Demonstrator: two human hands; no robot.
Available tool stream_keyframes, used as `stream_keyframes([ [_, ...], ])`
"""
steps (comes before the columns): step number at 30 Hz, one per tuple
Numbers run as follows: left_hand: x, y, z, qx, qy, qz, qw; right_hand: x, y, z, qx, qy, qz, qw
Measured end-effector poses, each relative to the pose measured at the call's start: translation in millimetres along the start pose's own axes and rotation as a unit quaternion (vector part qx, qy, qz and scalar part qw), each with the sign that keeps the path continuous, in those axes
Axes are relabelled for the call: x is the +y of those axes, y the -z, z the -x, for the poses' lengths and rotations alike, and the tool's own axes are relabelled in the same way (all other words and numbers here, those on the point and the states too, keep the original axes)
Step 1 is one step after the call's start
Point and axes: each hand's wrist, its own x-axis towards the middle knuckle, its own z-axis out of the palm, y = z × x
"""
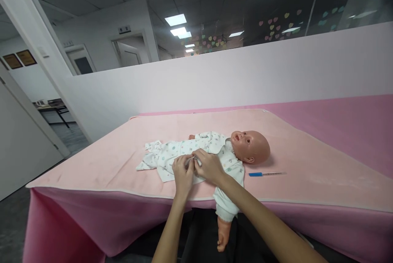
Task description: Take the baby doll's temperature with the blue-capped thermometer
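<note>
A baby doll (250, 146) lies on its back, head to the right, in a white printed baby shirt (216, 142) and matching trousers. Over the doll's near side, my left hand (183, 173) and my right hand (210, 166) meet with fingertips pinched on the edge of the shirt. A thin white strip, perhaps a tie, shows between the fingertips; its ends are hidden. One sleeved doll arm (224, 230) hangs past the table's front edge. Near the doll's head lies a clinical thermometer (267, 174) with a blue end.
A peach mat (307, 189) covers much of the table, over a pink cloth (353, 128) that drapes down the front. Behind the table stands a low white wall (245, 78) with dark glass above. A door (24, 140) is at the left.
</note>
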Motion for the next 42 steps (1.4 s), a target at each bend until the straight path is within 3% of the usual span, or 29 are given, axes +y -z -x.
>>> stream_keyframes([
  [10,4.4,-0.4,0.6,0.008,0.025,0.016,1.000,7.4,-8.9,6.9,0.056,-0.004,-0.041,0.998],
  [20,4.3,-2.6,2.1,0.003,-0.002,-0.034,0.999,8.5,-9.3,5.8,0.112,0.026,-0.048,0.992],
  [28,4.6,-1.0,3.2,0.002,0.007,-0.014,1.000,4.6,-4.5,6.8,0.091,-0.002,-0.067,0.994],
  [34,4.9,-0.6,3.0,0.020,0.027,0.019,0.999,3.1,-2.3,8.2,0.072,0.015,-0.056,0.996],
  [42,6.1,2.0,3.4,-0.001,0.019,0.019,1.000,5.8,-4.4,8.7,0.062,0.024,-0.049,0.997],
])
